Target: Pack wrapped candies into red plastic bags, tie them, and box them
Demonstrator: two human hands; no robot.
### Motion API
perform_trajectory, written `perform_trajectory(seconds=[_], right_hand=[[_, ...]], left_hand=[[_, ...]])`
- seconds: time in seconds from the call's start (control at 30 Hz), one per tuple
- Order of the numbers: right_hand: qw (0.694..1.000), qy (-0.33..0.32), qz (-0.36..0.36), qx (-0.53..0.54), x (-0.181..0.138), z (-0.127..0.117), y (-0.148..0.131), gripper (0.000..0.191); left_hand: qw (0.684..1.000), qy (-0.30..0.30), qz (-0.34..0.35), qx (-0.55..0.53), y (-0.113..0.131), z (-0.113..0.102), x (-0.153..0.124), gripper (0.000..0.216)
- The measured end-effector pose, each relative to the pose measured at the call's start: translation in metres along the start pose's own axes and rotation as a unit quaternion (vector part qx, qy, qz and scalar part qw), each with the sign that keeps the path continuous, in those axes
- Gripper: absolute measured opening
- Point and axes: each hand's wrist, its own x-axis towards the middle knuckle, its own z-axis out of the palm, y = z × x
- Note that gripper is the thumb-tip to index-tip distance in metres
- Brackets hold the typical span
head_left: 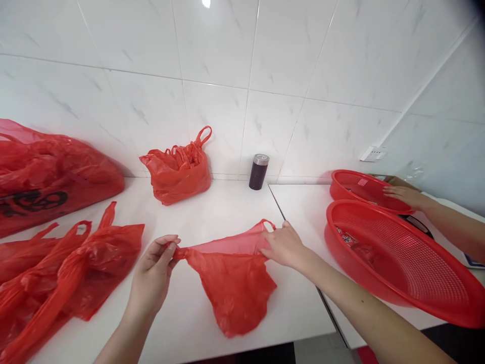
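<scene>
**Thin red bag (pixel 237 290) is spread between two hands**

The bag is held over the white table (pixel 182 316), sheer along its top, creased below. Its left end is pinched by the left hand (pixel 151 278); its right end is touched by the right hand (pixel 286 245), whose grip cannot be told. From it, the table's near edge is met at 6 o'clock, one tumbler (pixel 258 174) just past 12, two baskets (pixel 424 258) at 2 to 3, one stuffed bag (pixel 180 181) at 11.

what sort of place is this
Probably a shared indoor workroom: white tables along a tiled wall, several red plastic bags, and a co-worker's hand at a red basket.
</scene>
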Motion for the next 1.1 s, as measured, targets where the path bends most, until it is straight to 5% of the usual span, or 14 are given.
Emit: perform_trajectory(seconds=[0.07, 0.13, 0.23, 0.37, 0.5, 0.63, 0.7, 0.77, 0.83, 0.97, 1.1], right_hand=[[0.998, 0.039, 0.036, 0.017, -0.006, -0.002, -0.002, 0.054], [0.994, 0.093, 0.052, 0.037, -0.012, -0.006, -0.009, 0.074], [0.982, 0.174, 0.028, 0.062, -0.020, -0.016, -0.025, 0.076], [0.972, 0.227, -0.014, 0.065, -0.029, -0.022, -0.039, 0.071], [0.972, 0.228, 0.040, 0.033, -0.025, -0.009, -0.020, 0.065], [0.967, 0.229, 0.104, 0.029, -0.026, -0.012, 0.014, 0.054], [0.938, 0.313, 0.143, 0.049, -0.037, -0.024, 0.025, 0.041], [0.888, 0.411, 0.195, 0.070, -0.051, -0.034, 0.033, 0.028], [0.879, 0.414, 0.215, 0.103, -0.063, -0.034, 0.039, 0.024], [0.931, 0.191, 0.148, 0.273, -0.073, -0.005, 0.055, 0.050], [0.889, 0.218, 0.148, 0.375, -0.091, 0.009, 0.057, 0.064]], left_hand=[[0.981, 0.036, 0.110, 0.159, 0.010, 0.007, -0.006, 0.018], [0.919, 0.073, 0.257, 0.289, 0.026, 0.024, -0.018, 0.017], [0.818, 0.063, 0.421, 0.388, 0.048, 0.059, -0.032, 0.013], [0.756, 0.014, 0.414, 0.506, 0.042, 0.085, -0.017, 0.014], [0.719, -0.024, 0.326, 0.613, 0.009, 0.072, 0.024, 0.028], [0.752, -0.053, 0.269, 0.600, 0.024, 0.055, 0.041, 0.037], [0.782, -0.006, 0.375, 0.499, 0.051, 0.055, 0.035, 0.030], [0.778, 0.055, 0.496, 0.383, 0.074, 0.057, 0.027, 0.028], [0.765, 0.012, 0.525, 0.373, 0.081, 0.058, 0.021, 0.032], [0.771, -0.262, 0.326, 0.481, 0.060, 0.057, 0.017, 0.060], [0.842, -0.306, 0.219, 0.387, 0.052, 0.054, 0.007, 0.067]])
